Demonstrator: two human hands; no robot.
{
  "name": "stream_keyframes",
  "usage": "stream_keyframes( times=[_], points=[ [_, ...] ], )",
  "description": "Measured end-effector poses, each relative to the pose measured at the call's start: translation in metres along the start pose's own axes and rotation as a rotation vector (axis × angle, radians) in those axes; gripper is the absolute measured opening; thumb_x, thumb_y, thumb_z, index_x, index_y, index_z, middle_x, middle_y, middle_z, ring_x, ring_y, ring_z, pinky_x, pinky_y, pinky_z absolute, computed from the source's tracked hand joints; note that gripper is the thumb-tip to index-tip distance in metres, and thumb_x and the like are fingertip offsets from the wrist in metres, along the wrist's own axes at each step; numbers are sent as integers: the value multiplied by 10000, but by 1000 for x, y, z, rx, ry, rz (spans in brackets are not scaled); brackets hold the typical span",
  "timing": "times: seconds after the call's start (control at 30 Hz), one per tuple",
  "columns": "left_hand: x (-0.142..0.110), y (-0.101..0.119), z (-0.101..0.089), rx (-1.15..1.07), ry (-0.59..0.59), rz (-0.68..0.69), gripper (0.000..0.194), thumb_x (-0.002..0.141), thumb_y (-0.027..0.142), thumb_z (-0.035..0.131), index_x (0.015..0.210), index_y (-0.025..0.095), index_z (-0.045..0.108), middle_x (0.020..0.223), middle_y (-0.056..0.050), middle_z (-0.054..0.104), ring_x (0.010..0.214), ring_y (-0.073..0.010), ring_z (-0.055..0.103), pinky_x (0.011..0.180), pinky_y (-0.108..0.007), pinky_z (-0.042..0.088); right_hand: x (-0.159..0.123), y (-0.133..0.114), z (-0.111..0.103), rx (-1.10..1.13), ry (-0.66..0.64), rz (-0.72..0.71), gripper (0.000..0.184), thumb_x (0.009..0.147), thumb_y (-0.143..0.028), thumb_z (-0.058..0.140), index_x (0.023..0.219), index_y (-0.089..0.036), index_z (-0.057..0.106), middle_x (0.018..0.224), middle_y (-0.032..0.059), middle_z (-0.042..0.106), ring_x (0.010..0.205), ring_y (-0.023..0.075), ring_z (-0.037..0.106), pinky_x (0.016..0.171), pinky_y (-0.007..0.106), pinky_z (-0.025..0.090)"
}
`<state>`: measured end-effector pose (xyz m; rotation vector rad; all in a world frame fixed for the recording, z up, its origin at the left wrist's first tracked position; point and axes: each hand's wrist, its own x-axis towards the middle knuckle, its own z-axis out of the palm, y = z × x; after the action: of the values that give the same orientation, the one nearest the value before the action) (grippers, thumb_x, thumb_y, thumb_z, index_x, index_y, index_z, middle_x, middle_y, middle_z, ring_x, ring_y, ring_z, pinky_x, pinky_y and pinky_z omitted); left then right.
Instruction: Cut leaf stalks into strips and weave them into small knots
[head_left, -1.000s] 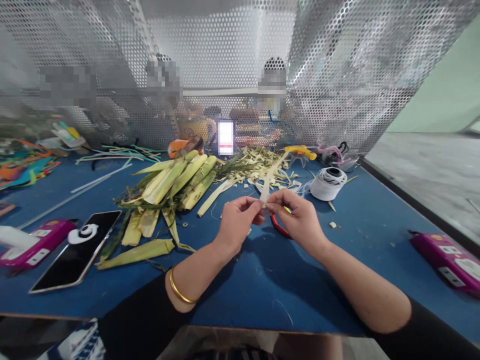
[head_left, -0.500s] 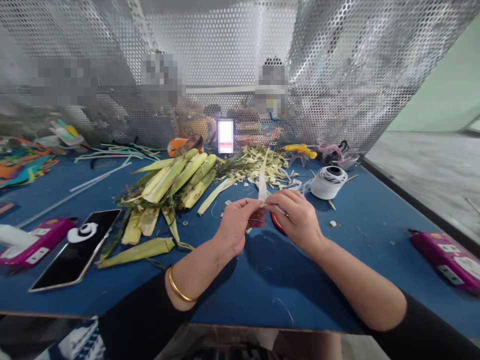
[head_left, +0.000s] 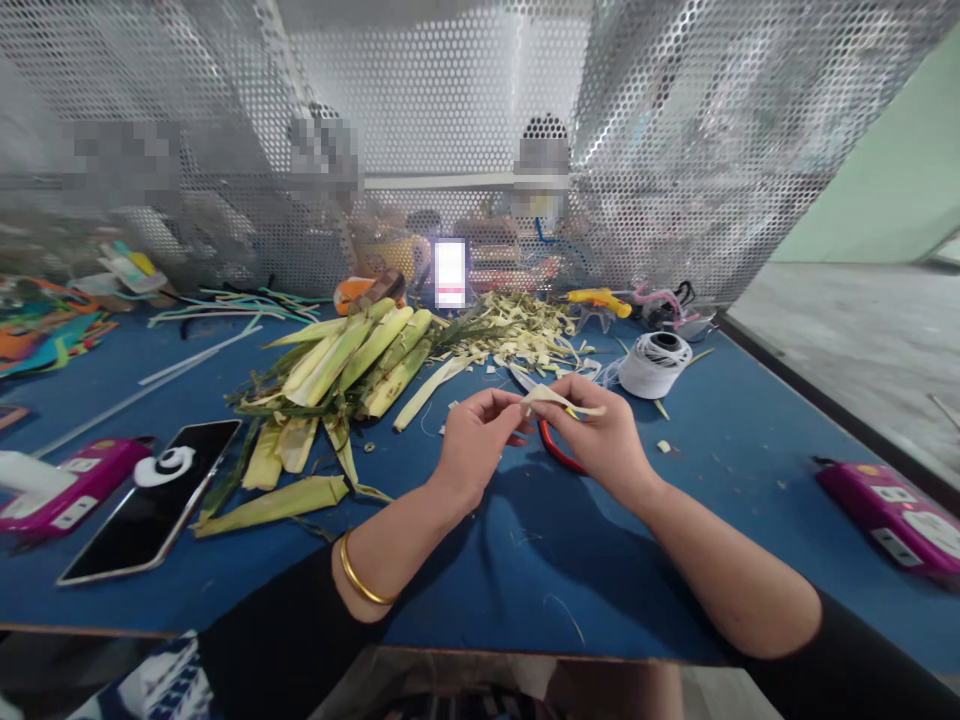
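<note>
The right hand [head_left: 602,432] partly hides red-handled scissors [head_left: 553,447]; toward four o'clock, the edge crops a magenta power strip [head_left: 883,510]; near eleven, a bright screen [head_left: 450,270] blurs unreadably.

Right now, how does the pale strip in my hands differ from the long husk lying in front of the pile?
Color: the strip is creamy white; the husk is yellow-green. Size: the strip is narrow, while the husk is longer and broader. Pose: the strip is pinched in the fingertips of the left hand and right hand; the husk lies on the blue table. Both are elongated.
</note>
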<state>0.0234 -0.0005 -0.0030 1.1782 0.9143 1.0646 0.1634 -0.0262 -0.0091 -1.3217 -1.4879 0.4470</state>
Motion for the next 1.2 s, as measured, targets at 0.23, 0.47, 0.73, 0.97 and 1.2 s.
stream_keyframes(
  times=[0.23, 0.47, 0.73, 0.97, 1.2],
  points=[
    [0, 0, -1, 55, -18, 56, 56, 725, 215, 638, 710, 169, 665, 617, 0, 664, 594, -122, 634, 604, -237, 503, 2, 3, 0, 35, 5, 20, 114, 774, -283, 625, 691, -205, 609, 677, 5, 640, 641, 147, 561, 623, 288, 438],
    [2, -1, -4, -26, -46, -32, 133, 721, 270, 697, 675, 157, 642, 603, 2, 648, 539, -97, 594, 562, -221, 492, 4, 7, 1, 130, -63, 59, 105, 772, -268, 636, 697, -203, 600, 642, -3, 637, 604, 145, 570, 592, 281, 441],
    [4, 1, -3, -212, -4, -179, 161, 685, 255, 727, 652, 141, 618, 579, 10, 611, 486, -76, 547, 495, -200, 465, 2, 4, -1, -121, -74, -260, 104, 878, -213, 536, 887, -222, 640, 819, 25, 694, 769, 173, 619, 730, 308, 463],
    [4, 3, -5, -234, -36, -227, 138, 677, 224, 722, 655, 131, 622, 580, 4, 612, 466, -73, 538, 486, -202, 453, 3, 5, -5, -398, -85, -542, 202, 934, -193, 453, 891, -221, 648, 787, 35, 699, 768, 183, 628, 780, 326, 444],
    [2, 0, -3, -82, 15, -73, 122, 712, 264, 686, 688, 151, 647, 609, -2, 653, 529, -99, 600, 523, -208, 456, 0, -1, -3, -215, -29, -318, 122, 871, -198, 554, 784, -218, 637, 753, 17, 676, 732, 166, 603, 704, 292, 442]
  ],
)
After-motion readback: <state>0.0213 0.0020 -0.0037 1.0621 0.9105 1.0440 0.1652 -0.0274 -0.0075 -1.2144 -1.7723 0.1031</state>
